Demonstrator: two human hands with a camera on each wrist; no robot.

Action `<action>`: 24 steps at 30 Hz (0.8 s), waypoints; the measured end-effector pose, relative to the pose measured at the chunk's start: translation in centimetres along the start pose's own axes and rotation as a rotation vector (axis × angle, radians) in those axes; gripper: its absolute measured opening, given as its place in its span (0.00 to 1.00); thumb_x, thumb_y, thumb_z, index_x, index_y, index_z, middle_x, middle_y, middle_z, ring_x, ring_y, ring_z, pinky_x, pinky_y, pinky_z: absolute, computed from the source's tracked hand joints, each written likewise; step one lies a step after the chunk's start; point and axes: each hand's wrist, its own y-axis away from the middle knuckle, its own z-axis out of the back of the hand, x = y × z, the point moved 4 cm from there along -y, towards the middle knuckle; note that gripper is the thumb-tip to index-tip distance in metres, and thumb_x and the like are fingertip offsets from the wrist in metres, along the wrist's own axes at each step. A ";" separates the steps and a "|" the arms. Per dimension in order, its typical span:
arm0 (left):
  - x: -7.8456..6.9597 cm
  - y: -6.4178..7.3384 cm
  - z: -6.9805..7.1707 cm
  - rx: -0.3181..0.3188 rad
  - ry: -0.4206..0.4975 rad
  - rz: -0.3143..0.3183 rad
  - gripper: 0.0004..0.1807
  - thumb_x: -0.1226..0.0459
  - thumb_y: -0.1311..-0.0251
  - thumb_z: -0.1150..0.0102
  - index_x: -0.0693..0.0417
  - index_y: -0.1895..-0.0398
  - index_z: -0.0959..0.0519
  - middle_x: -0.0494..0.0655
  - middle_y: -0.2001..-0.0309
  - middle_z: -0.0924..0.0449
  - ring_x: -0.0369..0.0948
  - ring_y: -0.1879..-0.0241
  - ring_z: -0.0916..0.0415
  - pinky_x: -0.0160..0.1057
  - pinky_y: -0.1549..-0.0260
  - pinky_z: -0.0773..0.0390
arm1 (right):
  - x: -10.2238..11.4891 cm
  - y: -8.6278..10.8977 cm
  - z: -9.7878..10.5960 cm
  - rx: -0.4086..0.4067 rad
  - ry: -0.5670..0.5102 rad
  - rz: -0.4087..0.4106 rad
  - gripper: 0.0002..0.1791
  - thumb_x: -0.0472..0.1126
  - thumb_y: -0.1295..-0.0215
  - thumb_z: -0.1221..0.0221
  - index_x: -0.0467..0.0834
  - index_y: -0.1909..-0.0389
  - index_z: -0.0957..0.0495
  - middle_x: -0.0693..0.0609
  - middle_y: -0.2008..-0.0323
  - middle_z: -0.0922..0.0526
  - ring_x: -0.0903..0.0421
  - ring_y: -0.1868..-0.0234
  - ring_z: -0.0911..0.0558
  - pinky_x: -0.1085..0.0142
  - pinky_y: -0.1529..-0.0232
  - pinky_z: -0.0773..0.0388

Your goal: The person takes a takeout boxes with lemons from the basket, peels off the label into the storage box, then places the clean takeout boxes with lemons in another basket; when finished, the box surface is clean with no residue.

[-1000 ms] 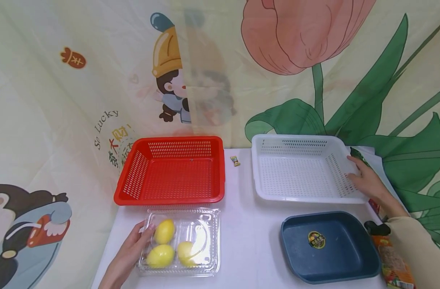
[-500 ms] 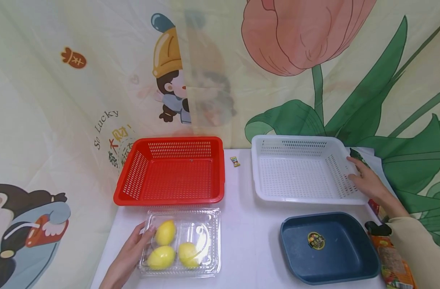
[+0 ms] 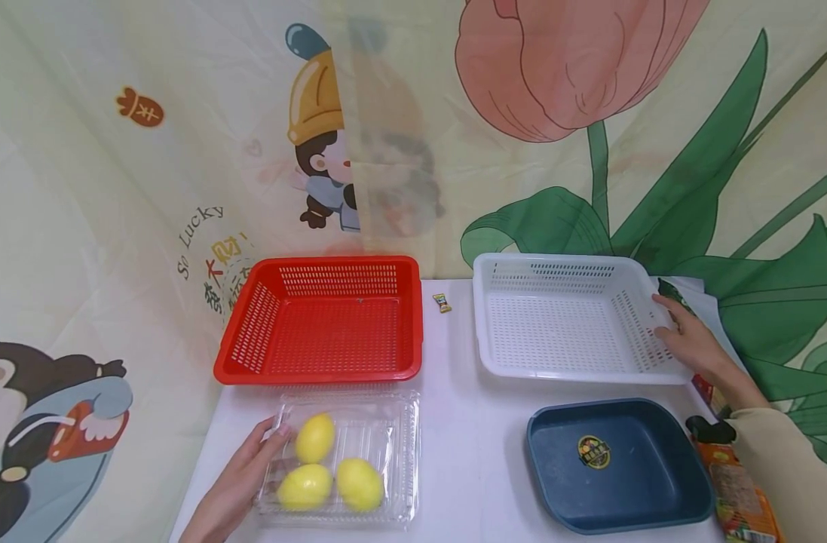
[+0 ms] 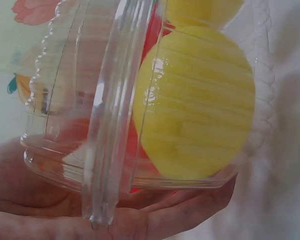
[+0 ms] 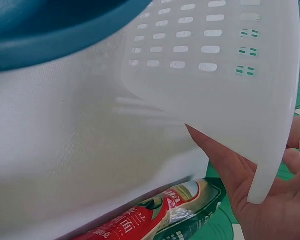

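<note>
My left hand (image 3: 237,479) holds the left side of a clear plastic clamshell container (image 3: 408,452) in the head view. Three yellow lemons (image 3: 314,437) show through its lid. In the left wrist view the fingers curl beneath the container's edge, close to one lemon (image 4: 195,105). At the far right, my right hand (image 3: 691,339) grips the right end of a white perforated plastic basket (image 3: 549,373), with nothing inside it. The right wrist view has the hand (image 5: 270,210) around the basket's end rim, partly hidden behind its wall.
An empty red basket (image 3: 318,377) stands behind the container. One small wrapped candy (image 3: 442,303) lies between the baskets. A dark blue tub (image 3: 630,483) sits in front of the white basket. An orange packet (image 3: 739,483) and a red-green packet (image 5: 155,212) lie along the right edge.
The clear container has shifted slightly right and tilted a little in the left hand; the glare on its lid has faded. The right hand and white basket stay put.
</note>
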 end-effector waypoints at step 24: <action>-10.3 2.8 0.9 0.101 -0.073 -0.221 0.36 0.40 0.27 0.52 0.45 0.24 0.44 0.56 0.26 0.40 0.58 0.32 0.36 0.55 0.50 0.19 | 0.0 0.0 -0.1 0.003 0.013 -0.015 0.37 0.39 0.21 0.57 0.36 0.20 0.61 0.15 0.31 0.47 0.26 0.51 0.23 0.49 0.67 0.14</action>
